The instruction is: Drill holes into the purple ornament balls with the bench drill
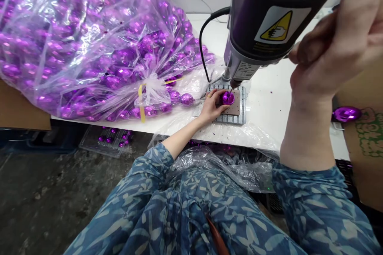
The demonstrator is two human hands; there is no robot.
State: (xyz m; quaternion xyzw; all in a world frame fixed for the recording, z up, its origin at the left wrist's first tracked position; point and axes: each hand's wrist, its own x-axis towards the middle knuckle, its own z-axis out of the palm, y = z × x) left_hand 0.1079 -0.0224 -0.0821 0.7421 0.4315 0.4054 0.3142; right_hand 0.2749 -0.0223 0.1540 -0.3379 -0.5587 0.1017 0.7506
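My left hand (212,105) is closed around a shiny purple faceted ball (228,98), fingers on its left side and thumb at its front. The ball rests on a brown board (235,108) over the slotted grey metal base (242,115) of a drill press (254,20). The drill bit (231,90) points down at the top of the ball; whether it touches cannot be made out. Raised at the machine's right side, my right hand (338,44) has curled fingers around the drill press handle, which is mostly hidden by the hand.
A large clear bag (98,48) of purple balls, tied with a yellow strip (141,103), covers the table's left side. Cardboard boxes (371,143) stand at right, with a purple ball (347,114) near one. Clear plastic (221,163) hangs over the front edge. A black cable (203,40) loops beside the drill.
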